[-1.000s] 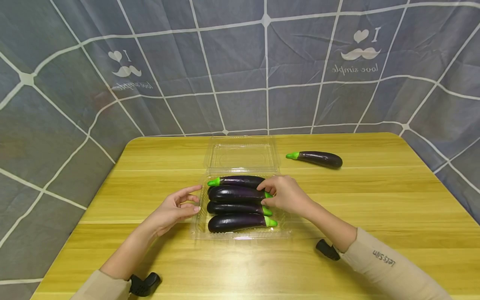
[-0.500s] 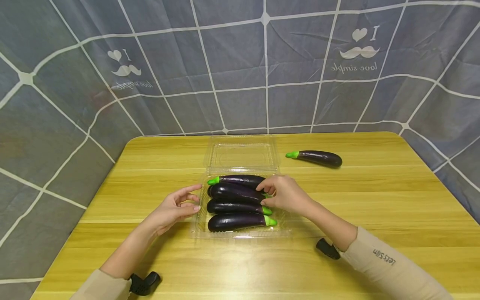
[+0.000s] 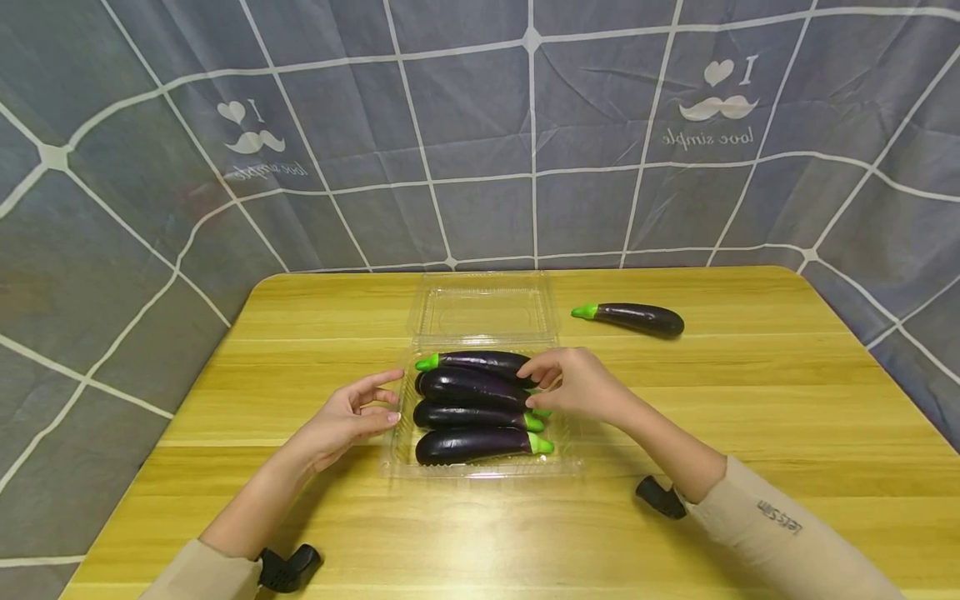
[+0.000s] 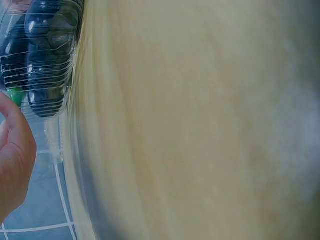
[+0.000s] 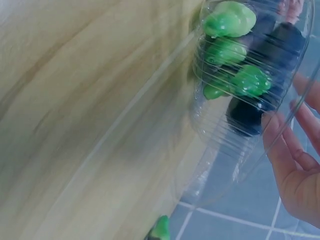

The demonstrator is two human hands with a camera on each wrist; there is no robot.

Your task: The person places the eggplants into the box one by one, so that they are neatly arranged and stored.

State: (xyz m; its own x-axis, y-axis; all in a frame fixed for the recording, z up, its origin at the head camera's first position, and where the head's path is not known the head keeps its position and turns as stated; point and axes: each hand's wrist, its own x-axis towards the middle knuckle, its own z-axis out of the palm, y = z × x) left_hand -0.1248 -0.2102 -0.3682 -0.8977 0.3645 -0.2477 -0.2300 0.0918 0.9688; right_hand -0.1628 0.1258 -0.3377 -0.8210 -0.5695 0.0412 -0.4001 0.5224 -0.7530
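Note:
Several dark purple eggplants (image 3: 472,446) with green stems lie side by side in a clear plastic clamshell box (image 3: 480,471). The backmost eggplant (image 3: 480,360) has its stem to the left; the others point right. My right hand (image 3: 577,385) hovers at the box's right end, thumb and fingers apart, fingertips near the two back eggplants. In the right wrist view the thumb of this hand (image 5: 300,175) is by a dark rounded end (image 5: 245,115); contact is unclear. My left hand (image 3: 348,421) stays at the box's left wall, fingers loosely bent, holding nothing.
The box's clear lid (image 3: 483,308) lies folded back behind it. One more eggplant (image 3: 637,318) rests on the wooden table (image 3: 300,317) at the back right. A grey curtain (image 3: 480,125) with white lines hangs behind the table.
The second eggplant from the back has tilted, its stem end dropping toward the front. My right hand has shifted slightly right, away from it. The left hand has not moved.

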